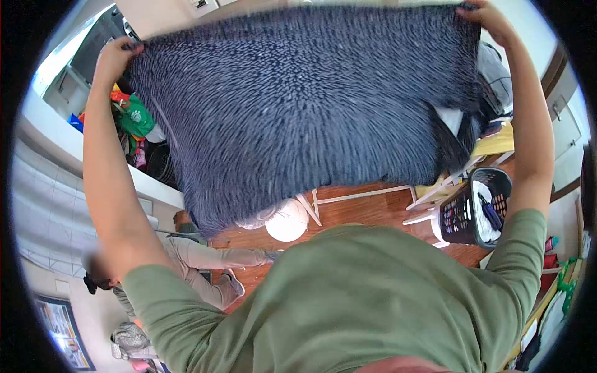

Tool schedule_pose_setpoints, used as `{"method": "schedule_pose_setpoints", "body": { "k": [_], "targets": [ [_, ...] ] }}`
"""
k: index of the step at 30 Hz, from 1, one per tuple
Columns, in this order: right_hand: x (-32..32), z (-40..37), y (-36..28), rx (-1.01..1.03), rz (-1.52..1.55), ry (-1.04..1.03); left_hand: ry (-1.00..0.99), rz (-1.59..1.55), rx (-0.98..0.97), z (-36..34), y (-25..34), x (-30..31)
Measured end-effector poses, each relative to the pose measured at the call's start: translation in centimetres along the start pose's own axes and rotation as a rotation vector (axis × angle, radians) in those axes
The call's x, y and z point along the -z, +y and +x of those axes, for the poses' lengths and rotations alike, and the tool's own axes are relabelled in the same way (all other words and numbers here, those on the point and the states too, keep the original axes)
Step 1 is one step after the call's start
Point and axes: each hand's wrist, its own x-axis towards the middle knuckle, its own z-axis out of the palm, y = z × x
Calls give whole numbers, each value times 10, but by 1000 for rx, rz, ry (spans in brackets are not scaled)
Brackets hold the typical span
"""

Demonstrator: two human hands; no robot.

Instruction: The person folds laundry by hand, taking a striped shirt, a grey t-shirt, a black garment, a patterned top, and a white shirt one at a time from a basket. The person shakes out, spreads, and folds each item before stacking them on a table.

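Observation:
A large dark blue cloth [298, 105] with a pattern of short pale dashes hangs spread out between my raised arms. At its upper left corner my left hand [118, 57] is closed on the edge. My right hand [485, 20] pinches the upper right corner. The lower edge hangs free, lowest at the left, and a fold or opening shows near its right side. Most of what stands behind the cloth is hidden.
A dark laundry basket [457, 214] with clothes stands at the right, near white table legs [360, 194]. A round white object [286, 220] is below the cloth. Another person [208, 261] is at the lower left. Colourful bags [135, 115] lie at the left.

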Motion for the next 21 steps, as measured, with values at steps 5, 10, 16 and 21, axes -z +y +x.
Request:
{"method": "schedule_pose_setpoints", "body": {
  "k": [5,10,16,21],
  "targets": [
    [58,95,67,305,633,340,219,-349,225,23,-41,43],
    [59,32,90,564,1024,248,274,-269,135,-62,14,63],
    [-20,-92,233,344,1191,12,69,-672,-13,-223,68,-17],
    [-101,-181,249,424,1139,-508,90,-1492,293,-349,74,-137]
  ]
}}
